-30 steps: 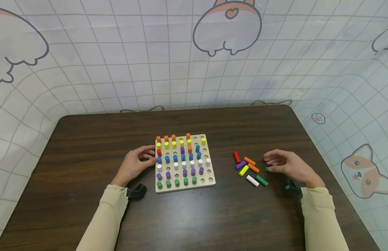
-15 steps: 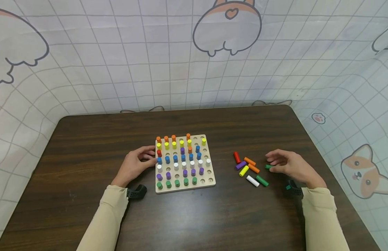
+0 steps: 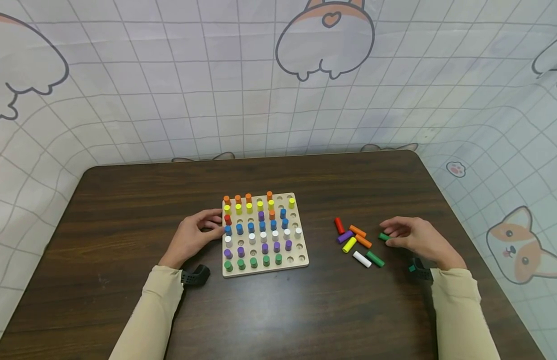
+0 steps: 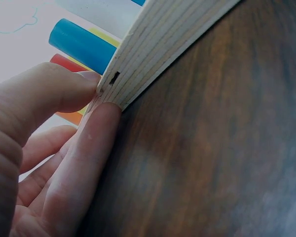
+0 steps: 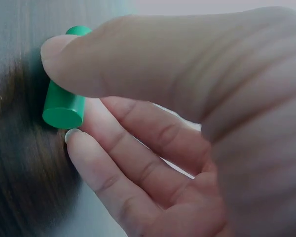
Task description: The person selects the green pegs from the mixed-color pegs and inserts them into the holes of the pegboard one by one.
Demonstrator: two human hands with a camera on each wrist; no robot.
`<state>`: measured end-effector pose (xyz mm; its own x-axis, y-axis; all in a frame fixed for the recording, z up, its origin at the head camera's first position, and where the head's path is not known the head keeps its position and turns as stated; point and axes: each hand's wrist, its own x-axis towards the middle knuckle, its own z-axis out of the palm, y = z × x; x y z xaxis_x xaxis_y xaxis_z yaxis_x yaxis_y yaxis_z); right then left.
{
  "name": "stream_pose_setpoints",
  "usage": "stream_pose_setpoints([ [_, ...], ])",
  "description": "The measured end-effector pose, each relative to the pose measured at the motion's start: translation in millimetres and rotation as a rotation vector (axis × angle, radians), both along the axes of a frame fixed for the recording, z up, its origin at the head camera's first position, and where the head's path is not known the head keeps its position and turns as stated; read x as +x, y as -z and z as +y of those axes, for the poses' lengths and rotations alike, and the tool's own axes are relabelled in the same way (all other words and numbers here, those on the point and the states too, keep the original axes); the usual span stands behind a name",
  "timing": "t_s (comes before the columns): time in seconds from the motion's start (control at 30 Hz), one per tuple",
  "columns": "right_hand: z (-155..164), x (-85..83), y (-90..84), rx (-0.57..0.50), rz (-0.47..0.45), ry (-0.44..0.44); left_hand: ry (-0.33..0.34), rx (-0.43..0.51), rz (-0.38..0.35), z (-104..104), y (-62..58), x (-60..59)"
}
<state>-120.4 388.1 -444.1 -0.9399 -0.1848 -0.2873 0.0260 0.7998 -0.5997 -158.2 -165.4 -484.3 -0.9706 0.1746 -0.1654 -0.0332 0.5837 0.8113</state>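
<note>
1. Since a second ago, the right hand (image 3: 415,237) had drawn the short green wooden peg (image 3: 384,236) out from under its fingers, so that the peg's end now pointed toward the loose pegs; the left hand (image 3: 195,235) had stayed at the board.
2. The right hand pinched that green peg between thumb and fingers, with the fingers curled. In the right wrist view the thumb lay across the peg (image 5: 65,101) and a fingertip (image 5: 74,136) sat just under its flat end.
3. The peg was near the dark wooden table (image 3: 125,200), just right of the loose pegs; whether it touched the table I could not tell.
4. The left hand rested against the left edge of the square pale wooden pegboard (image 3: 302,260). In the left wrist view its fingers (image 4: 89,148) pressed the board's layered edge (image 4: 158,49), loosely bent and gripping nothing.
5. Beside the held peg lay a red peg (image 3: 339,225), two orange pegs (image 3: 360,236), a purple peg (image 3: 344,236), a yellow peg (image 3: 349,244), a white peg (image 3: 362,259) and a second green peg (image 3: 375,259).
6. The board held upright pegs in coloured rows, with several holes open on its right side.
</note>
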Motion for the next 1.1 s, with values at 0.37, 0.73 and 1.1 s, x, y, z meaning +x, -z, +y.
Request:
stream_pose_setpoints([
  [0.37,-4.6,0.7,-0.1,0.075,0.095,-0.035,0.0,-0.001,0.005,-0.5,0.4,0.0],
  [0.73,-13.2,2.5,-2.0,0.049,0.166,-0.026,0.005,-0.002,0.006,-0.5,0.4,0.4],
  [1.1,-27.8,1.9,-3.8,-0.001,0.243,-0.017,-0.004,0.002,0.003,0.3,-1.8,0.0],
])
